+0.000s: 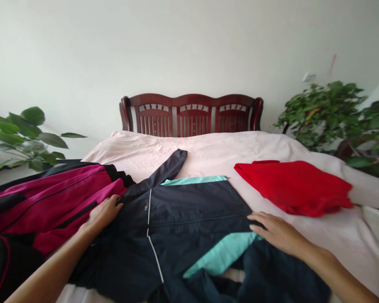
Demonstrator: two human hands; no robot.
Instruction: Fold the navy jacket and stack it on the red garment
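Left hand (105,211) on jacket (183,206), grip unclear

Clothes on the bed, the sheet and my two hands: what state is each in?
dark jacket: spread out, one sleeve extended
pink jacket: laid out, slightly creased
red cloth: folded
sheet: spread, wrinkled
left hand: touching the dark jacket
right hand: at the dark jacket's hem

Jacket (183,206)'s on the near part of the bed (205,147), left hand (105,212) on its left side, right hand (273,231) at its right edge. Another jacket (60,195)'s just left, some clothing (290,185) off right. Headboard (192,100)'s far back, wall (189,46) behind, plants (328,109) left and right.
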